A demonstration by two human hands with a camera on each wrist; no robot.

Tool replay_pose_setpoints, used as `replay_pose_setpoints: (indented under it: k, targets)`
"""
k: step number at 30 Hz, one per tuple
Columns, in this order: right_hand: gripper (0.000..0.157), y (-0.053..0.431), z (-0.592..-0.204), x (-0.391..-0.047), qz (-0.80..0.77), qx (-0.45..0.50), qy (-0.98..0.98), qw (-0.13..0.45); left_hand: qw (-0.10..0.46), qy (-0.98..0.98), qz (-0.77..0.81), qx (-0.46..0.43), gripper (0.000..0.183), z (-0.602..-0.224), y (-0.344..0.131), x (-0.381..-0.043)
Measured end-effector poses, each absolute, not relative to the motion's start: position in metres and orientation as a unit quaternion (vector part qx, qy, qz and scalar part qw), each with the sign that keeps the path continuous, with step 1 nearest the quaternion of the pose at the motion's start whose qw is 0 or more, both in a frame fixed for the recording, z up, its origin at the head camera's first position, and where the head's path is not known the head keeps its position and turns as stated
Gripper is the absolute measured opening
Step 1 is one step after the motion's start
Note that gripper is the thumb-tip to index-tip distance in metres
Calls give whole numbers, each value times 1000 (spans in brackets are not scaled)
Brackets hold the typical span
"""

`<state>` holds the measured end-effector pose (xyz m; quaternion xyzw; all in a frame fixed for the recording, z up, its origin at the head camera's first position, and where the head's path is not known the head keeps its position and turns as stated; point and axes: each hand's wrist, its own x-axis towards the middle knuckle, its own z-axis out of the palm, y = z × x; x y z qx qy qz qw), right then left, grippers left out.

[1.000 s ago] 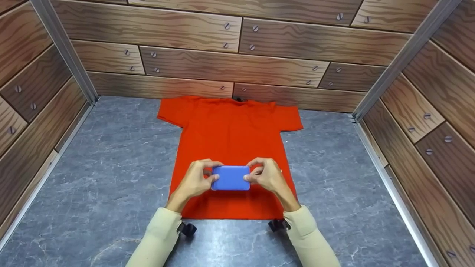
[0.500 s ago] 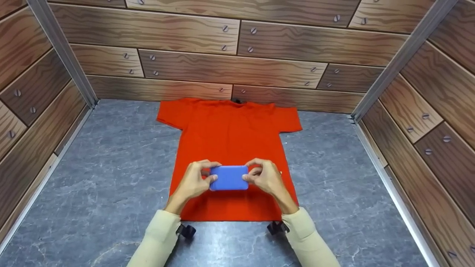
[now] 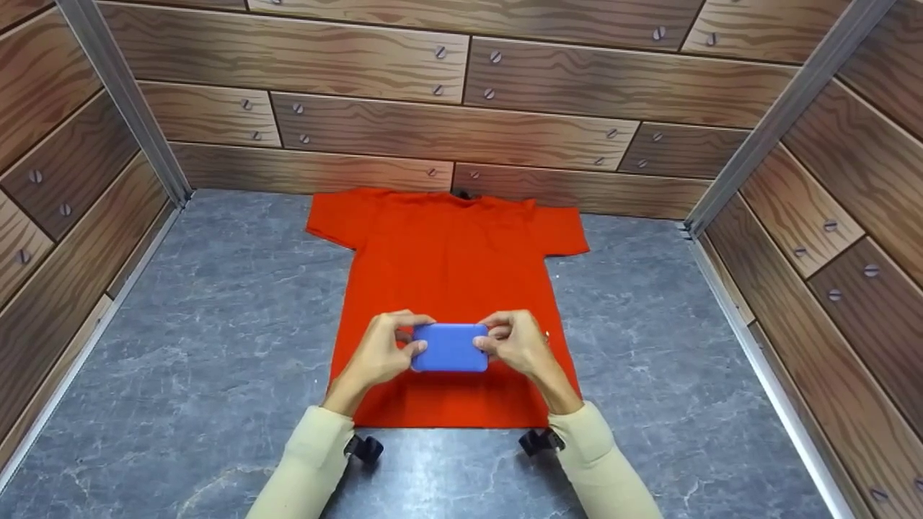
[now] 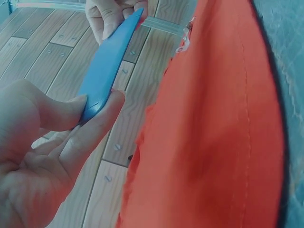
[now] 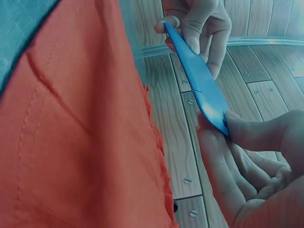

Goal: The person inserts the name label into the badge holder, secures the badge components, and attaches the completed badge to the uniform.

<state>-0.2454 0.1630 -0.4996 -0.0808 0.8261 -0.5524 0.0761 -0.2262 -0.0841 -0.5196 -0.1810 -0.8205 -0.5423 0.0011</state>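
Observation:
A thin blue slab with rounded corners (image 3: 451,347), flat and rectangular, is held up above the lower part of a red T-shirt (image 3: 447,267). My left hand (image 3: 378,348) pinches the slab's left end between thumb and fingers. At its right end, my right hand (image 3: 520,342) pinches it the same way. Seen edge-on in the left wrist view, the blue slab (image 4: 107,66) spans from one hand to the other. The right wrist view shows the thumb and fingers of my right hand (image 5: 256,161) on its near end. The T-shirt lies spread out, sleeves towards the back wall.
A grey marbled tabletop (image 3: 231,346) lies under the shirt. Wood-plank-patterned walls (image 3: 360,65) stand at the back and both sides, with metal posts (image 3: 130,108) in the corners. A small white thing (image 4: 183,43) shows near the shirt's edge in the left wrist view.

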Motion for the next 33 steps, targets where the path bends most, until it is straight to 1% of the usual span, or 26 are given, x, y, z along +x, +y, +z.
replay_pose_setpoints:
  k: [5,9,12,16,19,27,33]
  targets:
    - [18,161,-501,-244,-544,-68,835,54,7,-822,-542,-177,33,-519,-82,-226]
    - [17,161,-503,-244,-541,-63,837,53,7,-822,-542,-178,34,-519,-82,-226]
    - [17,161,-504,-245,-550,-70,829,75,11,-824,-539,-176,33,-519,-83,-227]
    - [21,163,-504,-248,-576,-77,804,123,19,-827,-535,-172,33,-521,-84,-228]
    - [25,164,-504,-249,-588,-77,794,136,22,-829,-534,-166,33,-522,-85,-228]
    - [29,161,-502,-249,-601,-55,787,126,28,-821,-552,-142,31,-521,-82,-228]
    - [28,157,-502,-246,-596,-42,793,114,31,-821,-556,-127,29,-519,-80,-227]
